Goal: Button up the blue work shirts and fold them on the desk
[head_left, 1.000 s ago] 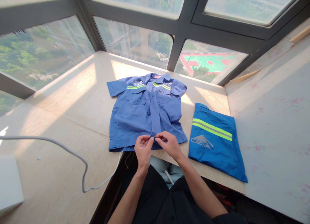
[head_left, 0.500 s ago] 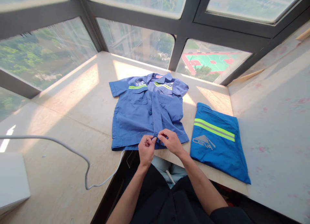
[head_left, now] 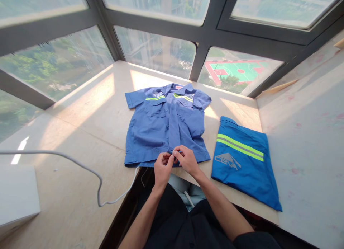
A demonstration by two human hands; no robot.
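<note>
A blue short-sleeved work shirt (head_left: 153,134) with yellow-green reflective chest stripes lies spread on the table, collar toward the windows. My left hand (head_left: 163,168) pinches its bottom hem at the front opening. Right beside it, my right hand (head_left: 186,161) grips the same hem with thumb and forefinger, the fingertips of both hands almost touching. Whatever small part lies between the fingertips is hidden. Above the hands, the front placket runs up to the open collar.
To the right lies a folded brighter-blue garment (head_left: 242,177) with a reflective stripe and CEVA lettering. A grey-white cable (head_left: 88,170) curves over the table (head_left: 72,191) at left, near a white box (head_left: 17,191). Windows border the far side; a papered wall (head_left: 306,152) stands at right.
The view has shifted slightly, so the scene sits a little lower and farther right. Both hands stay at the shirt's hem, with the fingers slightly repositioned.
</note>
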